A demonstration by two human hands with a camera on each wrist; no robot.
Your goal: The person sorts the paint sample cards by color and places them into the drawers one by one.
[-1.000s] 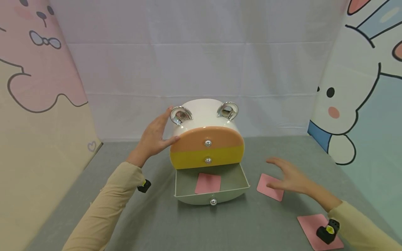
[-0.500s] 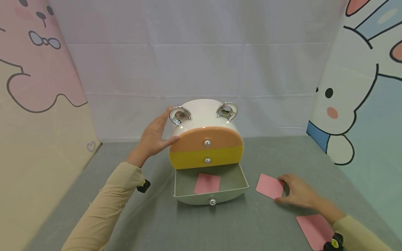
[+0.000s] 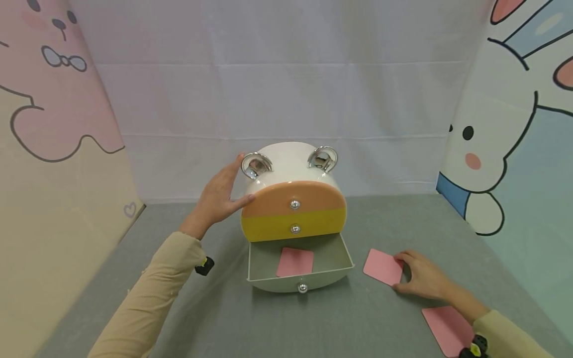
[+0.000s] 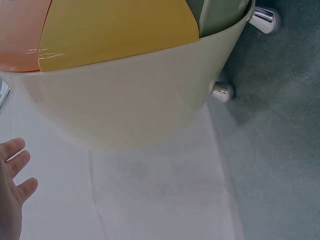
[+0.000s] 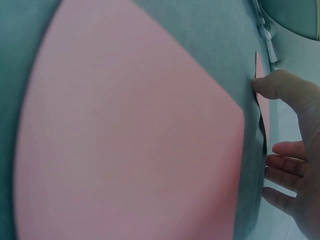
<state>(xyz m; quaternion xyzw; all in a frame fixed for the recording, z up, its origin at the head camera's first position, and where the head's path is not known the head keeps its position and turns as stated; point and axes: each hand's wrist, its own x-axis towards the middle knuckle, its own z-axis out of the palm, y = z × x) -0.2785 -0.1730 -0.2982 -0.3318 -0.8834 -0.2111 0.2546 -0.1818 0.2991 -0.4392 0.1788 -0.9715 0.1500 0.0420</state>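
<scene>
A small rounded drawer cabinet [image 3: 291, 161] has a white body, two silver ring-shaped ears and silver knobs. Its orange drawer [image 3: 273, 200] and yellow drawer [image 3: 268, 228] are pushed in; the green drawer [image 3: 279, 284] at the bottom is pulled out, with a pink card [image 3: 295, 262] lying in it. My left hand [image 3: 219, 194] rests against the cabinet's left side, fingers extended, thumb at the front edge. On the table to the right, my right hand [image 3: 423, 276] pinches another pink card [image 3: 381, 267] by its right edge, thumb and fingers at two corners. That card lies flat.
A third pink card [image 3: 449, 328] lies on the grey tablecloth [image 3: 233, 323] under the right forearm; it fills much of the right wrist view. White cloth [image 3: 277, 94] hangs behind the cabinet. Cartoon-printed panels [image 3: 58, 124] stand at both sides.
My right hand has come down from above the middle card to its right edge and taken hold there. The left hand stays against the cabinet.
</scene>
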